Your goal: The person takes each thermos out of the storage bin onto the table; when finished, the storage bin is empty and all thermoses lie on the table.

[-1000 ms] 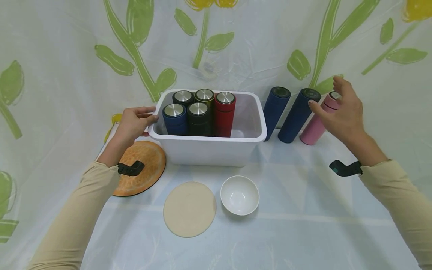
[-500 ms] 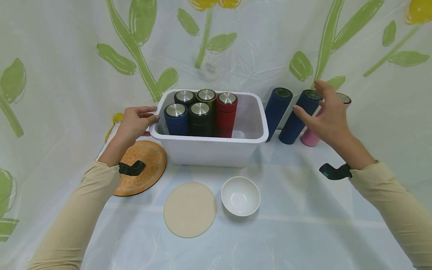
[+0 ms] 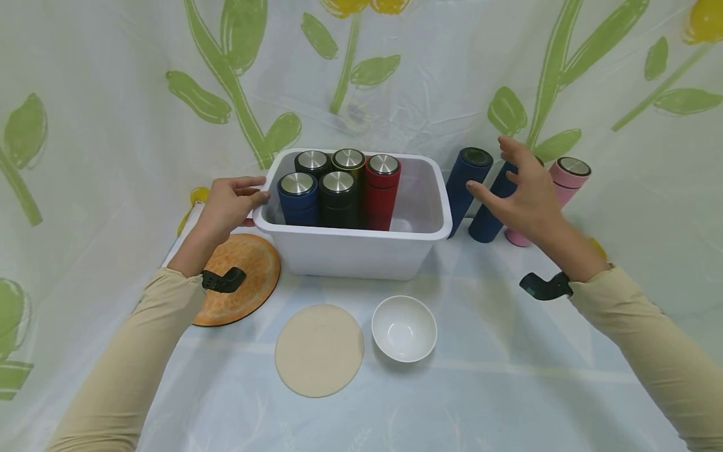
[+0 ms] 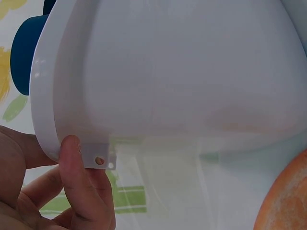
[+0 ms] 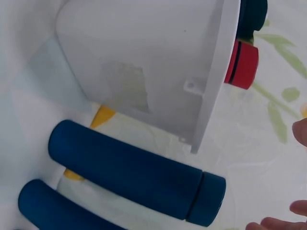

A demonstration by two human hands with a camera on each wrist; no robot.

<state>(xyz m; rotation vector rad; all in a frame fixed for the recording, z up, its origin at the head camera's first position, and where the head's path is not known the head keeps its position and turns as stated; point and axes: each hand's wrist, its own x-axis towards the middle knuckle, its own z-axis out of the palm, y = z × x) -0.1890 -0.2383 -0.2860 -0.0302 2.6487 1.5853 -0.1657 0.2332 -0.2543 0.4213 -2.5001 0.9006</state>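
My left hand [image 3: 227, 204] grips the left end of the white plastic tub [image 3: 344, 254], thumb and fingers round its rim. Inside the tub stand several steel-topped thermos flasks, among them a blue flask [image 3: 299, 204], a black flask [image 3: 339, 204] and a red flask [image 3: 382, 194]. My right hand [image 3: 522, 194] hovers with fingers spread and holds nothing. Behind it, a dark blue flask [image 3: 490, 216] and a pink flask [image 3: 569, 179] are partly covered. Another dark blue flask [image 5: 136, 170] stands right beside the tub, close to my right fingertips.
In front of the tub lie a beige round disc [image 3: 319, 351] and a white bowl [image 3: 404, 329]. An orange-brown round mat [image 3: 251, 276] lies at the left, partly under my left forearm. A flower-printed sheet [image 3: 429, 69] hangs behind.
My right hand has moved left, from in front of the pink flask to the dark blue flasks, still spread. My left hand stays at the tub's rim.
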